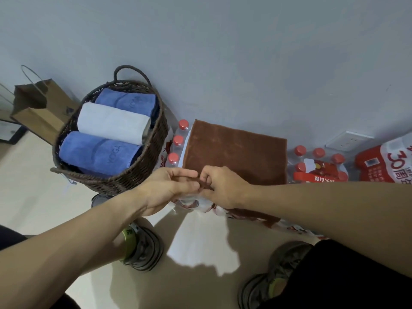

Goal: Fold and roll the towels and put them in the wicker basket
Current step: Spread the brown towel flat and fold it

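Hands (196, 186) pinch brown towel (236, 152), hiding its near edge.

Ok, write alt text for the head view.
Both hands, left hand and right hand, pinch the near edge of a brown towel lying over packs of bottled water. Beside it, a wicker basket holds three rolled towels.

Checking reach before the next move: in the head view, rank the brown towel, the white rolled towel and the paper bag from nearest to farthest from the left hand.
From the left hand:
1. Brown towel, at the fingertips, its near edge pinched, spread over the bottle pack.
2. White rolled towel, up and left, middle of the wicker basket.
3. Paper bag, far left, beyond the basket.
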{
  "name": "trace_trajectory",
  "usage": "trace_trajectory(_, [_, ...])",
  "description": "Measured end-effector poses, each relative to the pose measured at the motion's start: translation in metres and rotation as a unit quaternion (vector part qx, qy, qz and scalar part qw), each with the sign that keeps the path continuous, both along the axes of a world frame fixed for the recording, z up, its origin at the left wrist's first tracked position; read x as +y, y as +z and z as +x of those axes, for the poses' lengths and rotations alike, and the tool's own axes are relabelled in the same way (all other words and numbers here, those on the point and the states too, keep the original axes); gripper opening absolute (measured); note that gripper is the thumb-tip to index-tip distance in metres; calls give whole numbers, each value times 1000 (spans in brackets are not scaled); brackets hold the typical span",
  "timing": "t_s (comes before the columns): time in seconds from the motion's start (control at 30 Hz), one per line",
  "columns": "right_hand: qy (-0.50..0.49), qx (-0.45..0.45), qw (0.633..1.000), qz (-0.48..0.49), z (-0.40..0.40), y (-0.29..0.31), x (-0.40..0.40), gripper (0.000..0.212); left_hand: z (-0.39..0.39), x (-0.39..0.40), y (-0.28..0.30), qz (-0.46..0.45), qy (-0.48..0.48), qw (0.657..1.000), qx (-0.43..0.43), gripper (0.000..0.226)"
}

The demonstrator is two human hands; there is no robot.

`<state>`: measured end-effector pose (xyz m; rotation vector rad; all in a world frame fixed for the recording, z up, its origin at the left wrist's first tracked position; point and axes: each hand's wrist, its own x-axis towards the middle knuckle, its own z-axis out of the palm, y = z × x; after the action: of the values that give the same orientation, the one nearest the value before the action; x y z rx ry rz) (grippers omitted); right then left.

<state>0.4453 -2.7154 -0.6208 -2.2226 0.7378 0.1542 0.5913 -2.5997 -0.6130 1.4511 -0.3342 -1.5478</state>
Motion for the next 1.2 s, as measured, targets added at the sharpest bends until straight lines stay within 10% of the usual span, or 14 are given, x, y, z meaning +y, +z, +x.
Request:
trace_trajectory(0.2, [-1,-2,998,61,0,10,-21,2,10,-6,-4,-86,-180,834,-515,43])
trace_trajectory(0.43, [1,-23,997,75,-11,9,-23,15,1,-23,12,-164,-115,866,-459,4])
trace_trajectory(1.2, [18,259,964,-55,-120,10,-56,21,31,-17,-32,-87,-37,866,-491,11])
